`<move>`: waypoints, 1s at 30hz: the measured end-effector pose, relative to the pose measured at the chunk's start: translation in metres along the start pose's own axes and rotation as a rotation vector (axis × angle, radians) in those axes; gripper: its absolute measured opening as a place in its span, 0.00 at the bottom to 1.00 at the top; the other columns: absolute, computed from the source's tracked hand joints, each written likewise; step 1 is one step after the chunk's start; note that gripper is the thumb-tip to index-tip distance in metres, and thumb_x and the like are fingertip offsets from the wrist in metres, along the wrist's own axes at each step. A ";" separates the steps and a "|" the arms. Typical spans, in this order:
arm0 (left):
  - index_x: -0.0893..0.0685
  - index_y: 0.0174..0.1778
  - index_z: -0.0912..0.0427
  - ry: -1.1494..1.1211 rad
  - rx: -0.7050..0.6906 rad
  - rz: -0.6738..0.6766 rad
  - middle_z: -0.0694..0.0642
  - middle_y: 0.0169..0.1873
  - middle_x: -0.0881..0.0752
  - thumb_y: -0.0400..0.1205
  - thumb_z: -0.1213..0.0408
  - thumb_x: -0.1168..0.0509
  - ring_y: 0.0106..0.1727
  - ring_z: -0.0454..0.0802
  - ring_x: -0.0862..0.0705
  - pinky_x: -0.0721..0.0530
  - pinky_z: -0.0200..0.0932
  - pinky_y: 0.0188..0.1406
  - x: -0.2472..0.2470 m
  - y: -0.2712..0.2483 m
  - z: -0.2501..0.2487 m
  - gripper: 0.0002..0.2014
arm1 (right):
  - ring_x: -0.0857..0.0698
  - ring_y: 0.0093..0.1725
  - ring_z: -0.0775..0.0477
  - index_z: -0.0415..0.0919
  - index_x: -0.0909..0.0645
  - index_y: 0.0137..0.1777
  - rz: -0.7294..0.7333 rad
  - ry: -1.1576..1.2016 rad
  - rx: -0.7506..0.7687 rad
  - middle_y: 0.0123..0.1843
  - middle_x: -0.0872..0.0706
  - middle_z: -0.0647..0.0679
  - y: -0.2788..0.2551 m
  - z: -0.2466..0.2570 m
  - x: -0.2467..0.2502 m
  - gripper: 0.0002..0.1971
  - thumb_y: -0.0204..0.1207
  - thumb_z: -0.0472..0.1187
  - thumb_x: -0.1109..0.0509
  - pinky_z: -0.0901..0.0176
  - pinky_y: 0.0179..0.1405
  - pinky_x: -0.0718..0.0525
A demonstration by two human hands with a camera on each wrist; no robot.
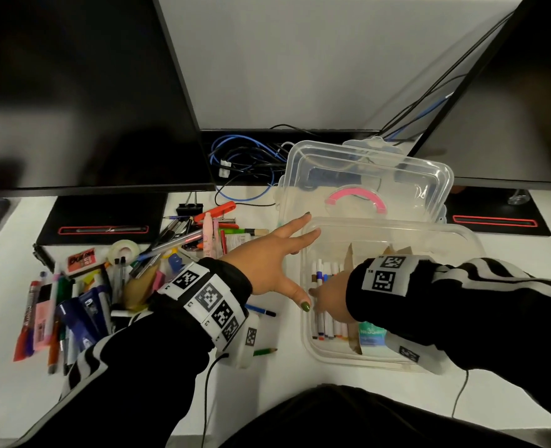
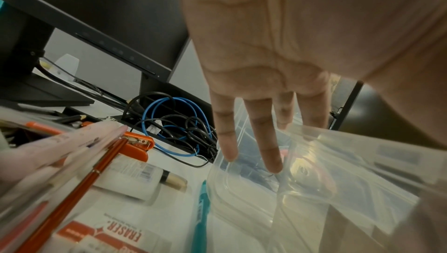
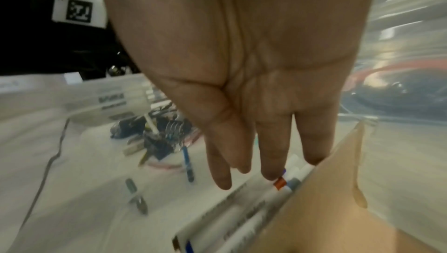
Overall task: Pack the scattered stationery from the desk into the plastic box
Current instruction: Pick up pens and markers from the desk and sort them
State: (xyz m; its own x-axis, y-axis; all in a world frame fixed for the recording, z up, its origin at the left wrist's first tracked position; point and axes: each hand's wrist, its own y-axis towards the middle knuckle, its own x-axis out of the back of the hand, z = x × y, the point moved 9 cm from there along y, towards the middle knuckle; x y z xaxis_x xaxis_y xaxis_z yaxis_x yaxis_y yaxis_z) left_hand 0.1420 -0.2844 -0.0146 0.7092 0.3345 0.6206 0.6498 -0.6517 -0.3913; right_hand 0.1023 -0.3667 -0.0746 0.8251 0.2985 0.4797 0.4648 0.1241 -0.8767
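Left of the clear plastic box [image 1: 394,358], a heap of scattered stationery [image 1: 112,279] covers the white surface [image 1: 284,376], its single pens hard to tell apart. The left hand [image 1: 267,257] reaches flat to the box's left rim, grip released, fingers straight. Inside the box, the right hand [image 1: 330,302] lies on a row of markers [image 1: 324,328], fingers straight, holding nothing. Behind the box its lid [image 1: 364,182] stands tilted; black monitors are cut off above.

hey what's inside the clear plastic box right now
Inside the plastic box: a row of white markers along its left wall, brown cardboard and a teal packet. The right hand and sleeve cover the rest.
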 end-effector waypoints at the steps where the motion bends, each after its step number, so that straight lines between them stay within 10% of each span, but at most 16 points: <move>1: 0.48 0.80 0.35 -0.034 0.006 -0.012 0.29 0.78 0.62 0.62 0.48 0.20 0.77 0.36 0.39 0.37 0.39 0.76 0.000 0.000 0.001 0.55 | 0.28 0.74 0.37 0.33 0.35 0.79 -0.003 -0.008 0.004 0.75 0.28 0.35 -0.001 0.000 0.001 0.22 0.86 0.39 0.45 0.53 0.65 0.28; 4: 0.47 0.79 0.34 -0.037 0.029 -0.047 0.30 0.79 0.60 0.64 0.50 0.21 0.75 0.35 0.37 0.35 0.38 0.74 -0.003 -0.004 0.002 0.52 | 0.40 0.81 0.42 0.34 0.48 0.83 0.008 -0.033 0.062 0.82 0.41 0.39 -0.017 0.004 0.008 0.25 0.88 0.42 0.52 0.58 0.74 0.41; 15: 0.30 0.72 0.33 0.035 0.272 -0.409 0.40 0.69 0.27 0.81 0.53 0.36 0.55 0.36 0.20 0.24 0.33 0.50 0.022 -0.068 0.038 0.23 | 0.21 0.55 0.47 0.37 0.20 0.64 -0.365 0.141 0.166 0.61 0.16 0.44 -0.080 0.000 0.068 0.17 0.83 0.45 0.41 0.60 0.52 0.27; 21: 0.22 0.66 0.40 0.004 0.457 -0.548 0.42 0.61 0.18 0.83 0.60 0.39 0.57 0.40 0.19 0.24 0.36 0.58 0.030 -0.132 0.073 0.17 | 0.13 0.38 0.47 0.44 0.16 0.48 -0.569 0.385 0.309 0.36 0.17 0.54 -0.103 0.022 0.086 0.06 0.77 0.41 0.34 0.58 0.43 0.16; 30: 0.17 0.61 0.49 0.011 0.607 -0.595 0.49 0.56 0.17 0.79 0.67 0.33 0.55 0.43 0.17 0.20 0.43 0.60 0.019 -0.189 0.137 0.15 | 0.20 0.41 0.53 0.49 0.20 0.44 -0.622 0.398 0.425 0.35 0.23 0.58 -0.094 0.095 0.094 0.05 0.76 0.38 0.32 0.65 0.42 0.23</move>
State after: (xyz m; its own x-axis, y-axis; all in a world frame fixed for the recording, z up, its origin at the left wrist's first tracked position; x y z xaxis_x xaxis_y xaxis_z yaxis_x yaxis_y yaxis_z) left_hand 0.0700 -0.0614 -0.0224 0.2018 0.4971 0.8439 0.9501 0.1101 -0.2920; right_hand 0.1056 -0.2603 0.0489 0.5482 -0.2861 0.7859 0.7763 0.5237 -0.3509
